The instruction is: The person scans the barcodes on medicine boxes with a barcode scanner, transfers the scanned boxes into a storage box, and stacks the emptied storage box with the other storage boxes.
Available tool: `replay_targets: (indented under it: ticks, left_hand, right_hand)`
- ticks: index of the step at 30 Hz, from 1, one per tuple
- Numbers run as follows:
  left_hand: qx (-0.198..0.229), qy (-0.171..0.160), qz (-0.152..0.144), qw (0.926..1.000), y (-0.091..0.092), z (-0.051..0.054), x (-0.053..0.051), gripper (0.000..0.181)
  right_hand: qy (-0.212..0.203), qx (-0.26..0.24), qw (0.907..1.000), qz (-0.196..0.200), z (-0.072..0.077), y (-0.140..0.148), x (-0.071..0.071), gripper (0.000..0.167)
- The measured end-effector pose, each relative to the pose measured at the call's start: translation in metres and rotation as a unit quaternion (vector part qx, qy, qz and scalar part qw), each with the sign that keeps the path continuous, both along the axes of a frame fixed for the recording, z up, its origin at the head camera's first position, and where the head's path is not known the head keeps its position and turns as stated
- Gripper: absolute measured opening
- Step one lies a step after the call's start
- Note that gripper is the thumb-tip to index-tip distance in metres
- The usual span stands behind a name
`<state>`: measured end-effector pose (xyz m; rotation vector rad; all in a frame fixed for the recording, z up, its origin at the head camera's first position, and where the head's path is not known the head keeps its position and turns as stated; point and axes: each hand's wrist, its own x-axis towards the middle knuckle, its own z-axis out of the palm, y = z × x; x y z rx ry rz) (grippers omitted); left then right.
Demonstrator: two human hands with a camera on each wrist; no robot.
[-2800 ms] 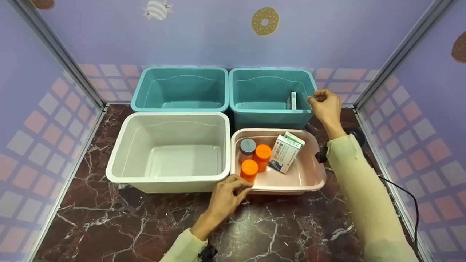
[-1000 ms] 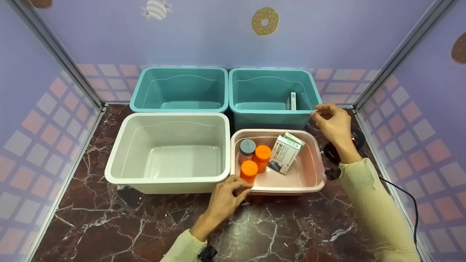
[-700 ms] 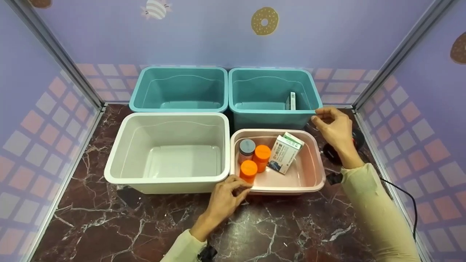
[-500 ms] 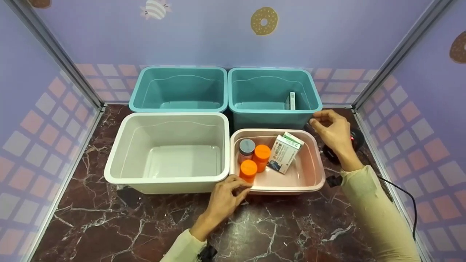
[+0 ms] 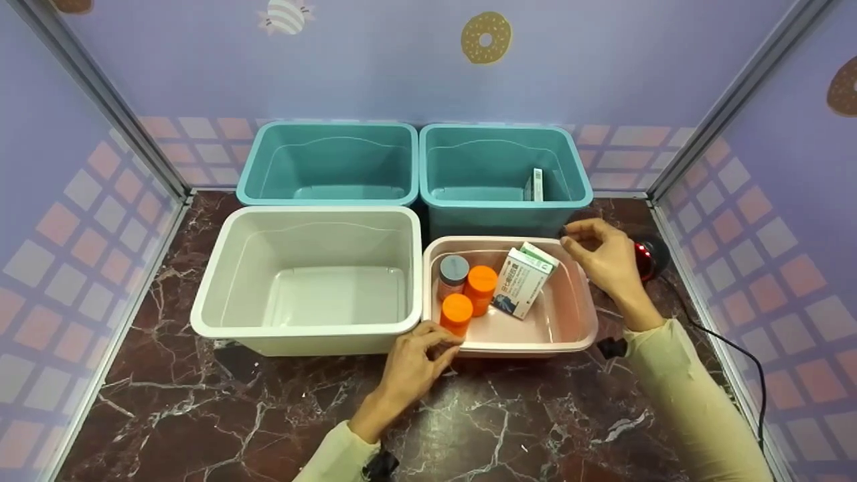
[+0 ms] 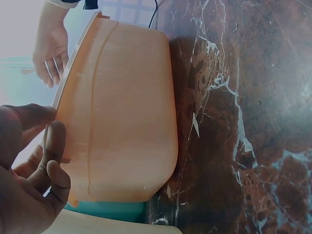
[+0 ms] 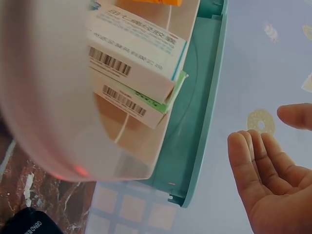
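My left hand pinches the front-left rim of the pink bin; the left wrist view shows its thumb and fingers on either side of that rim. Above the bin's back-right corner hovers my right hand, fingers bent and apart from the thumb, holding nothing in the right wrist view. Inside the pink bin stand two orange-capped bottles, a grey-capped bottle and two leaning medicine boxes. Another thin box stands in the right teal bin.
A white bin is left of the pink one, with a left teal bin behind it. A black device with red lights and its cable lie at the right. Patterned walls enclose the back and sides.
My right hand has moved from the right teal bin's rim toward the front, down to the pink bin's back-right corner. My left hand has stayed on the pink rim.
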<state>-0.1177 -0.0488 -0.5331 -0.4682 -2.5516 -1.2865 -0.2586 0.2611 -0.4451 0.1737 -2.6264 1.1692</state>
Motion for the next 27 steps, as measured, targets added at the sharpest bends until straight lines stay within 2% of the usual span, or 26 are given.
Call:
replay_targets:
  ticks: [7, 19, 27]
  left_hand:
    - [0.003, 0.002, -0.003, 1.0, 0.0, 0.0, 0.0, 0.013]
    - [0.007, -0.002, -0.002, 1.0, 0.0, -0.001, 0.0, 0.012]
    - [0.001, 0.013, 0.004, 0.9999, 0.001, -0.001, 0.0, 0.011]
  right_hand:
    - [-0.012, 0.012, 0.9999, 0.0, -0.01, 0.0, 0.007, 0.023]
    - [-0.038, 0.0, 0.999, 0.024, -0.033, -0.004, 0.012, 0.02]
    - [-0.052, 0.011, 0.998, 0.035, -0.041, -0.006, 0.014, 0.02]
